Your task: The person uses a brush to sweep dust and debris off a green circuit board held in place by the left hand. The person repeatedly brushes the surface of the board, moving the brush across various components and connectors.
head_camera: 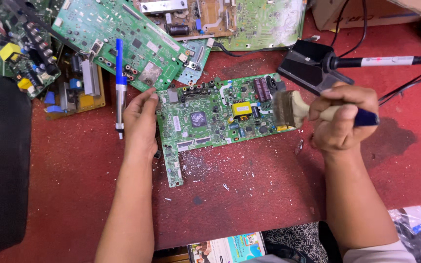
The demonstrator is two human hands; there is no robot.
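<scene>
Green board: circuit board (210, 119) flat on red table (269, 190), mid-frame
Left hand (140, 122): fingers spread loose, pressing board's left edge — steadies it, nothing gripped
Right hand (342, 119): fingers clenched round paintbrush (293, 109), bristles on board's right end
Debris: white flecks below board
Around: blue desoldering pump (120, 87) beside left hand — soldering iron (366, 62) on stand behind

At the top right corner of my view I see a brown cardboard box (352, 12) standing on the red table (249, 195), cables running across its front. At the bottom edge, below the table's near rim, lies a glossy printed sheet (230, 247), rectangular, in turquoise and white with small coloured pictures, partly cut off.
</scene>
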